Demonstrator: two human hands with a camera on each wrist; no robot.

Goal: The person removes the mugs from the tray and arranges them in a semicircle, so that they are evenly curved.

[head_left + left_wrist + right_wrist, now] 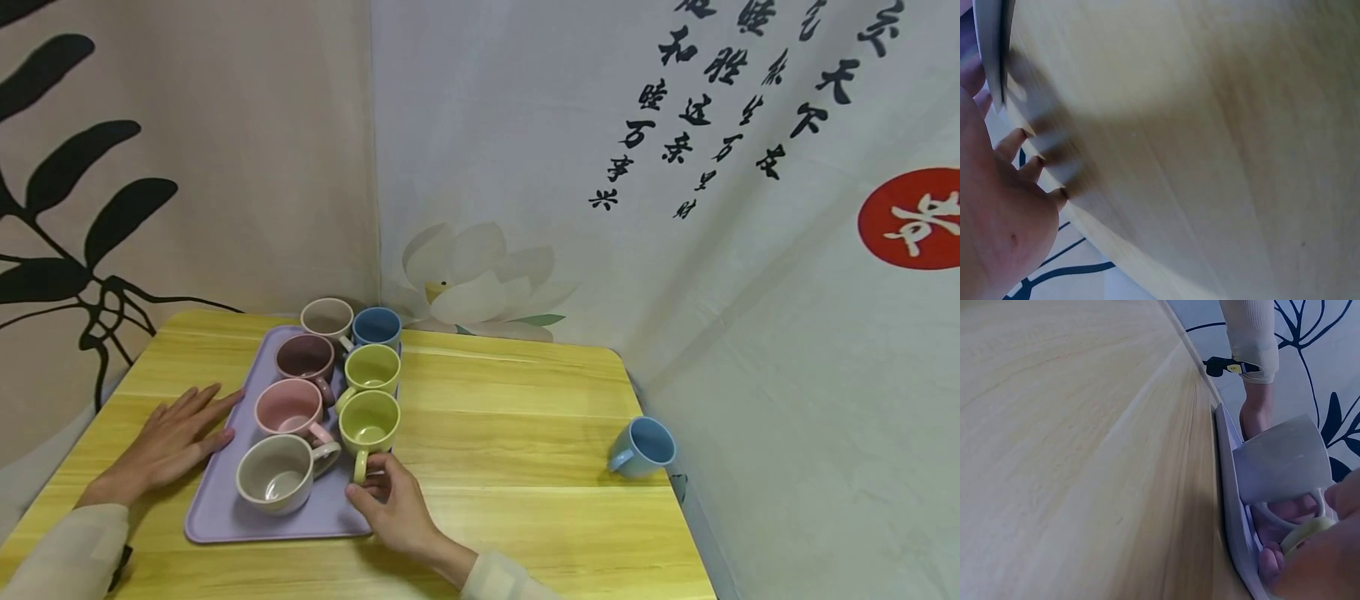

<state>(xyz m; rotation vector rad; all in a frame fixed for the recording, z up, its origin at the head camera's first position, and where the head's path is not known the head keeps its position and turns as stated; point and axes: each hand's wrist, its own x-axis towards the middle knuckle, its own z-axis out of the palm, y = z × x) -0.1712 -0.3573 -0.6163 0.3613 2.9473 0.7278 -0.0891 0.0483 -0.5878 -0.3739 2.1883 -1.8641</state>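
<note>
On the wooden table lies a lilac tray bearing two columns of mugs. My right hand pinches the handle of the front yellow-green mug, which stands upright at the tray's right side. Beside it is a grey-white mug, also seen close up as a pale mug in the right wrist view. My left hand lies with fingers extended against the tray's left edge. Behind the front mugs stand a pink mug, a mauve mug and another yellow-green mug.
At the tray's far end are a beige mug and a blue mug. A lighter blue mug stands alone near the right edge of the table. Printed cloth hangs behind the table.
</note>
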